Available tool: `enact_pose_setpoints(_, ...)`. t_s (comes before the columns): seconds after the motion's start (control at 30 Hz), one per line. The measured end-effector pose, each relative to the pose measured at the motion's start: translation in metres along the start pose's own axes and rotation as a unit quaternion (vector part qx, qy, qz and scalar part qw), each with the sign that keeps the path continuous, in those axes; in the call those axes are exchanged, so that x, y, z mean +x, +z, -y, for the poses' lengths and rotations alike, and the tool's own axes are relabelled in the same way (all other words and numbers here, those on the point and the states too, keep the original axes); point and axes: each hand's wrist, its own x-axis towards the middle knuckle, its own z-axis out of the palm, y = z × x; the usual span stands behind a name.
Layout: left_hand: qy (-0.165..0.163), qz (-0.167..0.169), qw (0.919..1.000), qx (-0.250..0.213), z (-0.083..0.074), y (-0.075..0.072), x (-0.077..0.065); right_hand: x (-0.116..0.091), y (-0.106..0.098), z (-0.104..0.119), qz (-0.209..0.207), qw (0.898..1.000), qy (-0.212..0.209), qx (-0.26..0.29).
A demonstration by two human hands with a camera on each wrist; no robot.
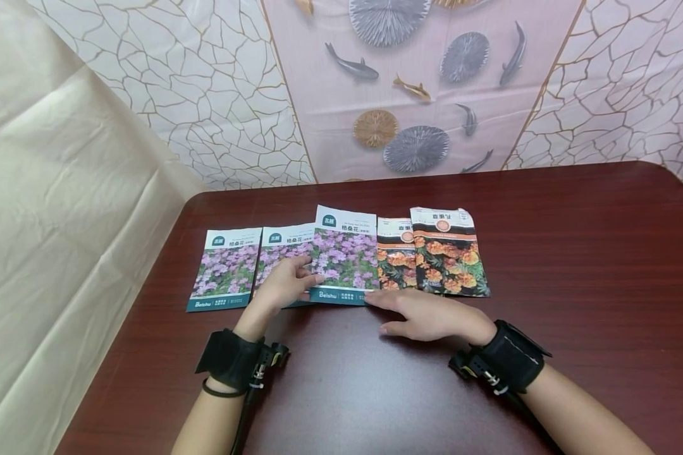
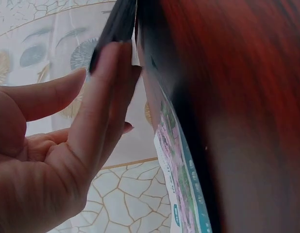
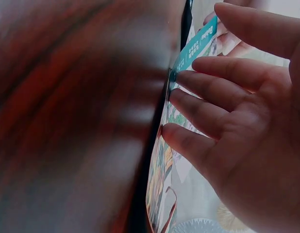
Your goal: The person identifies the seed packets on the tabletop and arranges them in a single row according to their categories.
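Five-petal style purple-flower seed packets lie face up: one at the left (image 1: 224, 268), a second (image 1: 276, 243) partly behind my left hand, and a third packet (image 1: 346, 253) set slightly farther forward, overlapping its neighbour. My left hand (image 1: 284, 281) is at the third packet's left edge, fingers extended and thumb apart from them in the left wrist view. My right hand (image 1: 424, 313) reaches its lower right corner with straight, spread fingertips (image 3: 184, 77). Right of it, an orange-flower packet (image 1: 395, 262) sits partly under another orange-flower packet (image 1: 446, 259).
The packets form a row across a dark red-brown wooden table (image 1: 575, 253). Behind the table hangs a patterned cloth (image 1: 233, 95) with fish and round motifs. A cream cloth (image 1: 62, 189) drapes down along the left side. Both wrists wear black straps.
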Motion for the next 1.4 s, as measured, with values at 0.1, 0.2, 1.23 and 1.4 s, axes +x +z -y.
enact_pose_setpoints(0.1,0.006,0.000,1.0000,0.001,-0.001,0.000,-0.002,-0.001,-0.001,-0.001,0.004,1.000,0.010,0.005)
enact_pose_setpoints(0.2,0.013,-0.005,0.9998,0.012,-0.004,-0.001,-0.005,-0.001,-0.003,-0.001,0.009,1.000,0.020,0.011)
enact_pose_setpoints(1.23,0.150,0.220,0.8885,0.374,-0.016,0.027,-0.021,-0.006,-0.010,-0.001,0.016,0.999,0.043,-0.008)
enact_pose_setpoints(1.4,0.141,0.224,0.8866,0.380,-0.015,0.028,-0.021,-0.008,-0.011,-0.001,0.010,0.999,0.042,-0.002)
